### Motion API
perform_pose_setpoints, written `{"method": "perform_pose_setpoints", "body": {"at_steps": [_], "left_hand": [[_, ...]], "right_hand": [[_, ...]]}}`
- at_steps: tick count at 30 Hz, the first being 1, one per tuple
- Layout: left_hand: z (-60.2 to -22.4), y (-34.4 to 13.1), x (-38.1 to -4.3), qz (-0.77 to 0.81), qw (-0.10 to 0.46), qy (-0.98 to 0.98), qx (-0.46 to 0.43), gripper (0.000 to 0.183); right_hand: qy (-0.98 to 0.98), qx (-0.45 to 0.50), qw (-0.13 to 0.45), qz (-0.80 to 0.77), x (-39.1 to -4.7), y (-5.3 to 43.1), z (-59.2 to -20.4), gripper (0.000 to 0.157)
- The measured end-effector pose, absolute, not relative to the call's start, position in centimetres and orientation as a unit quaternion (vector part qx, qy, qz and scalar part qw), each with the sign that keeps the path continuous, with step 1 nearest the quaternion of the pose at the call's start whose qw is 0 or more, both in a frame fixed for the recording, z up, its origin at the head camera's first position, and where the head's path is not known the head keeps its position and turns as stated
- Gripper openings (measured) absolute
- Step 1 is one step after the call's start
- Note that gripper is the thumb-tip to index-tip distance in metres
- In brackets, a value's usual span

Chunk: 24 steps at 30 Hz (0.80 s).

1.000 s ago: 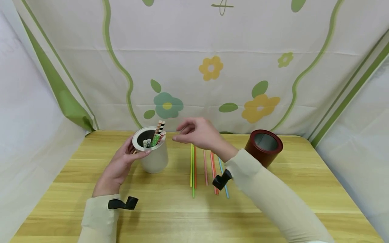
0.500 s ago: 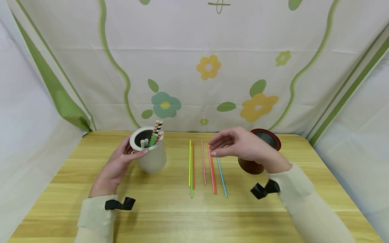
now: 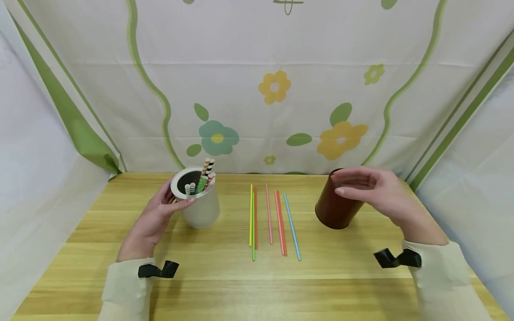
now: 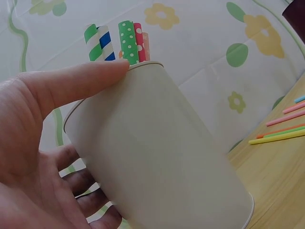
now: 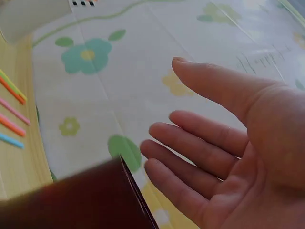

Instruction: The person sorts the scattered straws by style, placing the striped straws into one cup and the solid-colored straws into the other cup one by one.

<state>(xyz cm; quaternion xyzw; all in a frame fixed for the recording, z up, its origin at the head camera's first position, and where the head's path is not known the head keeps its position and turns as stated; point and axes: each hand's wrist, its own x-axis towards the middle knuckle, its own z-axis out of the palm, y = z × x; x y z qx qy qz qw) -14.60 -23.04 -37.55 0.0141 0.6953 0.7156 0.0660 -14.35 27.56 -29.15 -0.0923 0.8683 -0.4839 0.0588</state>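
My left hand [image 3: 156, 220] grips a white canister [image 3: 202, 211] at its left side, the thumb over the rim and the other fingers around the back. Patterned paper straws [image 3: 204, 180], striped and dotted, lean inside it with their tops showing above the rim. At the right, my right hand [image 3: 377, 194] hovers at the top of a dark red canister [image 3: 337, 209] and hides most of its mouth. In the right wrist view the fingers [image 5: 200, 143] are spread loosely beside the canister's rim with nothing between them.
Several thin plastic straws lie between the canisters on the wooden table [image 3: 241, 294], among them a yellow straw [image 3: 251, 214], a pink straw [image 3: 269, 214] and a blue straw [image 3: 292, 227]. A flowered cloth [image 3: 241, 67] hangs behind the table.
My right hand has moved right, from beside the white canister, across above the plastic straws, to the dark red canister. The left hand stays on the white canister.
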Motion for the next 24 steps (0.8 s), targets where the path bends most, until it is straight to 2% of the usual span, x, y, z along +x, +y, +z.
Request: {"method": "perform_pose_setpoints", "body": {"at_steps": [11, 18, 21, 24], "left_hand": [[-37.5, -23.0, -14.7, 0.716, 0.067, 0.695, 0.016, 0.089], [-37.7, -23.1, -14.5, 0.717, 0.067, 0.694, 0.016, 0.088], [-37.6, -23.1, -14.5, 0.717, 0.066, 0.693, 0.017, 0.088], [-37.6, -23.1, -14.5, 0.717, 0.067, 0.694, 0.017, 0.088]], "right_hand": [[0.892, -0.016, -0.001, -0.451, -14.5, 32.5, -32.7, 0.077], [0.873, -0.04, -0.002, -0.487, -15.3, 32.8, -35.1, 0.099], [0.859, -0.047, 0.003, -0.51, -15.5, 32.7, -36.0, 0.101], [0.849, -0.05, -0.002, -0.526, -15.6, 32.8, -36.6, 0.096]]}}
